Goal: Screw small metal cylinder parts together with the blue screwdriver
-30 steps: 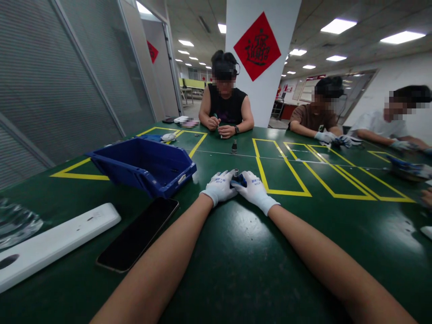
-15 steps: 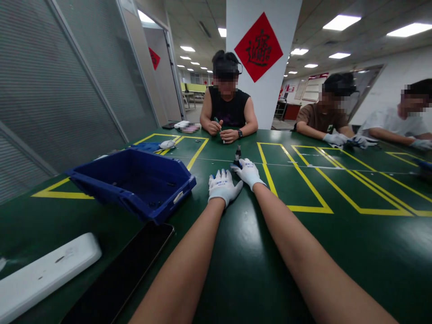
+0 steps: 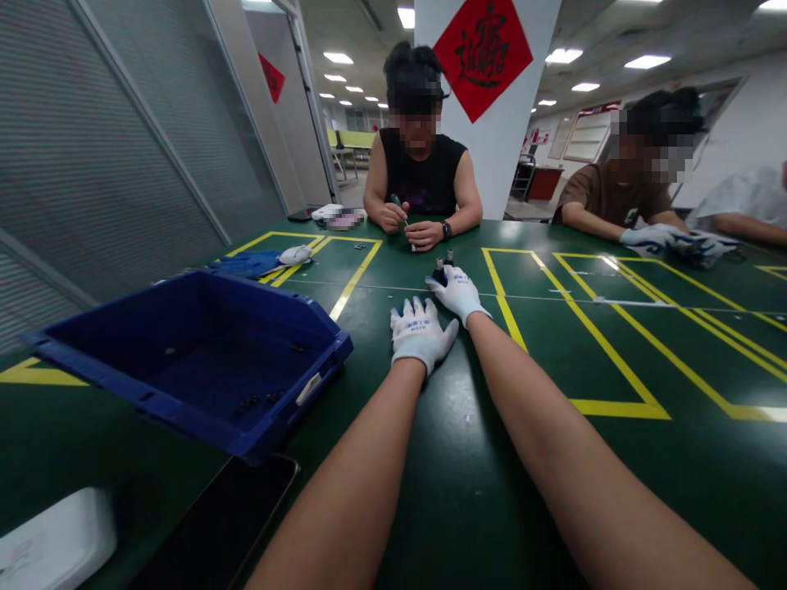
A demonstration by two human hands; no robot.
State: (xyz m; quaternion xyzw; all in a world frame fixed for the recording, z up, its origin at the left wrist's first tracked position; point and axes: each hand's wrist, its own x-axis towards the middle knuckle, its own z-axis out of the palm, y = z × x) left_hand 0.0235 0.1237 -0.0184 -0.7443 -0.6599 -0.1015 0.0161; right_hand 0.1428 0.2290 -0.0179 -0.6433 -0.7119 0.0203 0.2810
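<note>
My left hand, in a white knit glove with blue fingertips, lies flat on the green table, fingers spread and nothing under them that I can see. Just ahead and to the right, my right hand wears the same kind of glove. Its fingers are closed around the lower part of a small black cylindrical piece with a metal top, which stands upright. A second such black piece stands close behind it, to the right. The right fingertips are partly hidden by the glove's back.
A blue plastic bin with small dark parts sits at the left. Near me lie a black phone and a white device. Yellow tape marks the table. Opposite, a person holds a green-handled screwdriver; another person works at the right.
The view has tipped downward and shifted. The nearer black piece now stands farther to the left of the other one, with my right hand at it. My left hand stays flat.
</note>
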